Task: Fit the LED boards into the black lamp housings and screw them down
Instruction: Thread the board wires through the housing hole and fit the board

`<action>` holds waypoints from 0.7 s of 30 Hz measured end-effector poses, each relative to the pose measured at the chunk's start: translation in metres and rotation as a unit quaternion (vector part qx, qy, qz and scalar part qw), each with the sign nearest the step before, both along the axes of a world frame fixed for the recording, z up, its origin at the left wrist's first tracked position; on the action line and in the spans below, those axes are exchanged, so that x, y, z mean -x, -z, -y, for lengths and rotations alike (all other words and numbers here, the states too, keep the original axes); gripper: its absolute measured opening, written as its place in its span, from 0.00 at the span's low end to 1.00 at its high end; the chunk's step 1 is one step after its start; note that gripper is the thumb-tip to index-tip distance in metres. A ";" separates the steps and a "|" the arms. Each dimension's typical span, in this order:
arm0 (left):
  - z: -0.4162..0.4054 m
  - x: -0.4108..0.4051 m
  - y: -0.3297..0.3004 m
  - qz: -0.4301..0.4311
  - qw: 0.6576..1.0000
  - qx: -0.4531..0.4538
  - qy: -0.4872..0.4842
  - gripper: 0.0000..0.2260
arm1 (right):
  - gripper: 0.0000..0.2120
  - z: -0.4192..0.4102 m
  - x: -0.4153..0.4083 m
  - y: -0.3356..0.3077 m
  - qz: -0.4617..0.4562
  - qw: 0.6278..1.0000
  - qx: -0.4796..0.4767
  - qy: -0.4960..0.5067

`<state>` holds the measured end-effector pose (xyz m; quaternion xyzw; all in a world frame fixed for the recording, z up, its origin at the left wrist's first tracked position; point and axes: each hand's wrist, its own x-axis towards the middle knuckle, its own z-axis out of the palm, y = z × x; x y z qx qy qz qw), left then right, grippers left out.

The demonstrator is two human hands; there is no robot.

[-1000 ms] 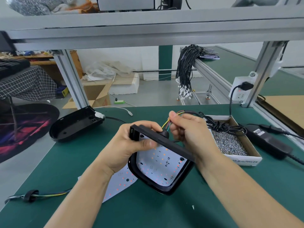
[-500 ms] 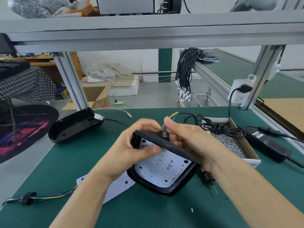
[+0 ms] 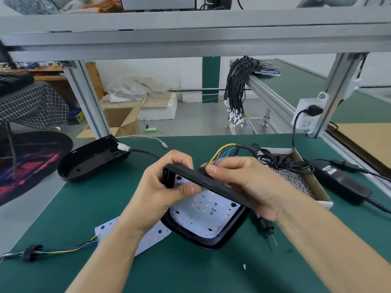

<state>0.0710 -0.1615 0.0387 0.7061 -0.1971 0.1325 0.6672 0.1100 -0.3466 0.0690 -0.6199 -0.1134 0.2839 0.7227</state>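
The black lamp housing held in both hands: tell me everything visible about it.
The black lamp housing is a shallow tray of matte plastic with rounded corners and a raised rim. It is tilted, its far edge lifted and its near corner low over the green mat. A white LED board dotted with red and amber LEDs lies inside. The left hand grips its far left corner, thumb on the board; the right hand grips the far rim, where coloured wires exit.

We see an assembly workshop: a green-matted table [image 3: 88,208] under an aluminium frame [image 3: 190,32], hanging wire bundles [image 3: 236,96], a box of screws [image 3: 296,180].
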 end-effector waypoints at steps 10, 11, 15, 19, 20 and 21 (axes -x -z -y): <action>-0.008 -0.002 0.003 -0.015 0.997 0.072 0.020 0.12 | 0.09 -0.014 0.005 0.001 0.058 0.998 0.009 0.015; -0.008 -0.003 0.003 -0.033 0.995 0.091 0.026 0.12 | 0.11 -0.016 0.005 0.001 0.056 0.998 0.013 0.019; -0.010 -0.008 0.002 -0.080 0.987 0.140 -0.005 0.11 | 0.22 -0.013 0.002 0.011 0.030 0.992 -0.029 0.116; -0.011 -0.011 0.003 -0.102 0.982 0.157 -0.023 0.11 | 0.23 -0.007 0.016 0.026 0.160 0.982 -0.073 0.072; -0.009 -0.013 0.002 -0.106 0.982 0.154 -0.025 0.11 | 0.22 -0.010 0.018 0.029 0.197 0.976 -0.052 0.071; -0.007 -0.014 0.003 -0.108 0.982 0.151 -0.037 0.11 | 0.18 -0.012 0.017 0.031 0.229 0.968 -0.030 0.096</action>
